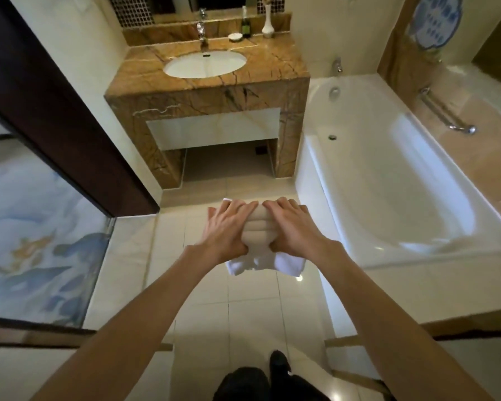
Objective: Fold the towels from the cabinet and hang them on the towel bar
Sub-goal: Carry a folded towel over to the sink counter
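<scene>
Both arms out: my left hand (226, 230) and right hand (295, 230) grip towels (258, 228), fingers spread on top. Tile floor (252, 314) below, bathtub (388, 183) on the right.

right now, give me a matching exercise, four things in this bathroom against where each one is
Things:
1. towels
2. vase
3. grab bar
4. sink

Places:
a. set into the counter
b. on the wall past the tub
c. held between the left hand and right hand
d. standing at the back of the counter

Pairs: 1-c, 2-d, 3-b, 4-a
</scene>
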A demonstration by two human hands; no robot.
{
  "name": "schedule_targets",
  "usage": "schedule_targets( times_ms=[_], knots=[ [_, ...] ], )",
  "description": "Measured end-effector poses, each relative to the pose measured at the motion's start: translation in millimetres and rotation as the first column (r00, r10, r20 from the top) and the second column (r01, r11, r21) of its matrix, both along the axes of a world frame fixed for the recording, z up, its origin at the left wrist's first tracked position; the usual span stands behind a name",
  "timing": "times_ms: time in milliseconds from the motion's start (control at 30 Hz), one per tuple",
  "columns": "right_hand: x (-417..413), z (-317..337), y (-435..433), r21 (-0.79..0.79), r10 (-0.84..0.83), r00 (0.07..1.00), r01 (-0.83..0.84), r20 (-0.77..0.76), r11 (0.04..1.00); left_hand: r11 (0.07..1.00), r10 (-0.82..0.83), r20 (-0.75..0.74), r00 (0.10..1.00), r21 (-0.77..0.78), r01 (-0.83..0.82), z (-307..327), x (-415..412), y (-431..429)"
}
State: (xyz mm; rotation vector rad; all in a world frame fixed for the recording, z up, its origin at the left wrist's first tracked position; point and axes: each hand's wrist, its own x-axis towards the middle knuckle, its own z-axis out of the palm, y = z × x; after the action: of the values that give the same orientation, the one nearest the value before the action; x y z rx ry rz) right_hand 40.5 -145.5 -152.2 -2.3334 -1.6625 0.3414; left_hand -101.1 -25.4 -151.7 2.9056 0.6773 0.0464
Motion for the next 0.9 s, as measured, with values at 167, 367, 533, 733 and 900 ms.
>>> schedule_targets(
  times_ms=[167,367,533,733,900],
  knots=[
    [0,-8,34,-0.007,0.051,0.998,-0.051,-0.044,0.999,0.998,0.069,-0.027,0.997,-0.013,-0.069,-5,-5,24],
    [3,-21,83,-0.038,0.063,0.996,-0.065,-0.063,0.997,0.996,0.079,-0.056,0.995,-0.038,-0.082,-14,-4,71],
    [10,-20,128,-0.053,0.062,0.998,-0.063,-0.019,0.997,0.995,0.070,-0.046,0.996,-0.069,-0.074,-17,5,116],
    [22,-13,166,-0.047,0.064,0.998,-0.064,0.006,0.997,0.995,0.069,-0.025,0.997,-0.072,-0.071,-15,18,156],
    [38,-10,187,-0.065,0.082,0.996,-0.081,0.022,0.995,0.996,0.071,-0.036,0.997,-0.057,-0.073,-17,34,177]
  ],
)
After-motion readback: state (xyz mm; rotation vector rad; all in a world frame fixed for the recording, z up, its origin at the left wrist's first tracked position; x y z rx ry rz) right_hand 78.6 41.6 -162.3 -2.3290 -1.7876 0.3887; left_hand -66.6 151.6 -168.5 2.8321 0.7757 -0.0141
